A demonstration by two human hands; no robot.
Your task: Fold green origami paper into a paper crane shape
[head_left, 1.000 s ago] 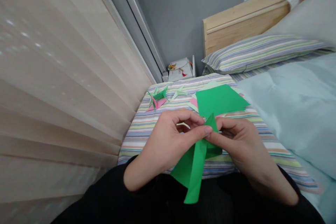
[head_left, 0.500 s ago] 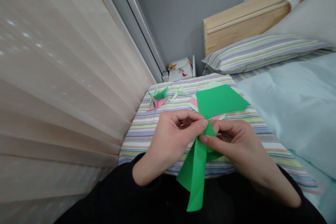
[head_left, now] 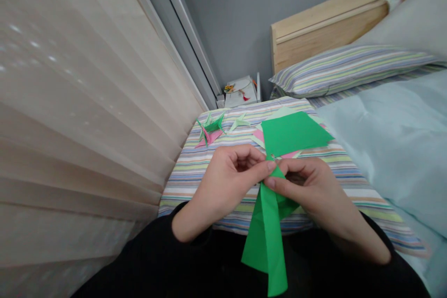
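Observation:
A partly folded sheet of green paper (head_left: 267, 233) hangs between my hands, its long flaps pointing down toward my lap. My left hand (head_left: 230, 181) pinches its upper end between thumb and fingers. Close beside it, my right hand (head_left: 310, 186) grips the paper's right side, thumb on top. Just beyond my fingertips lies a stack of green paper sheets (head_left: 295, 132), with pale green and pink edges showing beneath. Farther left rest a folded green and pink paper figure (head_left: 211, 128) and a pale green folded paper figure (head_left: 240, 122).
Everything lies on a striped cloth surface (head_left: 188, 191). A pleated curtain (head_left: 87, 125) borders the left. To the right are a light blue cover (head_left: 387, 125) and a striped pillow (head_left: 349, 70). A white stand (head_left: 240, 95) with small colourful items is at the back.
The hanging flaps of the green paper have swung right and a little lower. Both hands keep their pinch and have shifted only slightly.

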